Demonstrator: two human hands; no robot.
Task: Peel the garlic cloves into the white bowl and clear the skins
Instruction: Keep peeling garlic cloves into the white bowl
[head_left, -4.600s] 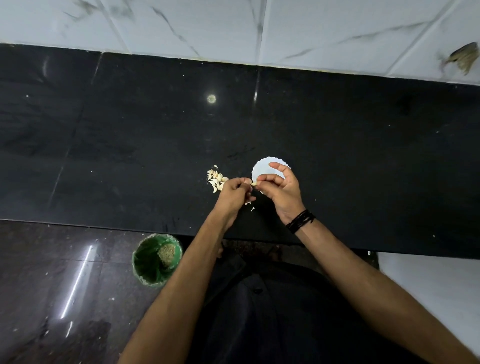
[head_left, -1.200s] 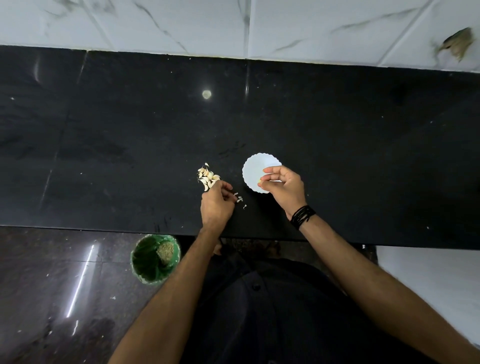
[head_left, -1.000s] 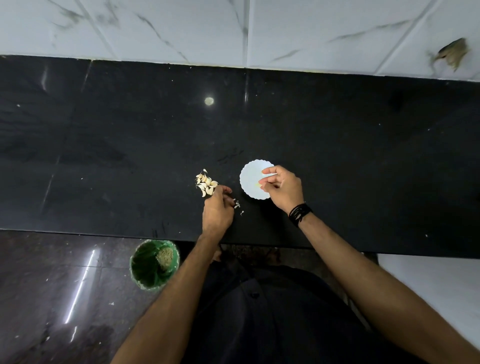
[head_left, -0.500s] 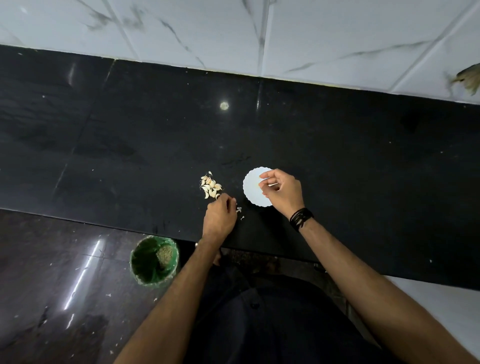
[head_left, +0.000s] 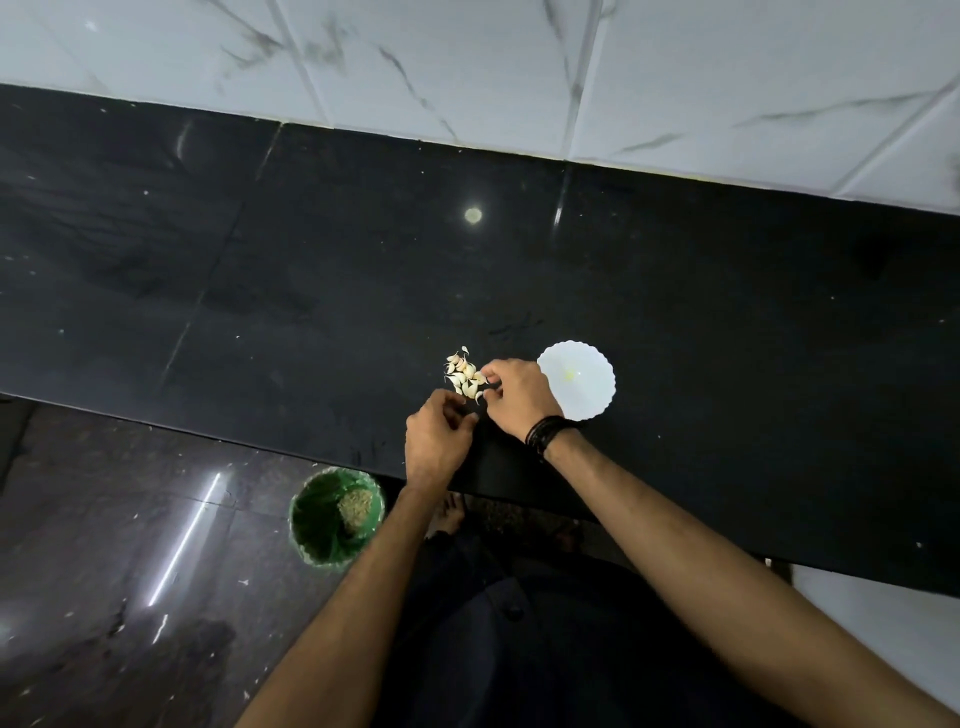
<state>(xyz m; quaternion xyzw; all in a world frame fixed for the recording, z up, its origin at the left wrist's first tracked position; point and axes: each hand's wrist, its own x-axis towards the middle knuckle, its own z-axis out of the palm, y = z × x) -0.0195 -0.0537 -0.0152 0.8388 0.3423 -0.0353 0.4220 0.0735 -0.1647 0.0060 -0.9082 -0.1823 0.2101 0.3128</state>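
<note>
A small pile of unpeeled garlic cloves lies on the black counter. Just to its right stands the white scalloped bowl, with one pale peeled clove inside. My right hand, with a black band at the wrist, reaches across to the pile's right edge, and its thumb and forefinger pinch a clove there. My left hand sits just in front of the pile with its fingers curled. What they hold is hidden, and the loose skins are out of sight beneath the hands.
A green bin with some scraps stands on the dark floor below the counter's front edge, left of my legs. A white marbled tile wall runs along the back of the counter.
My right hand let the peeled clove go into the bowl and moved left to the pile. My left hand stayed near the skins by the pile. The camera shifted.
</note>
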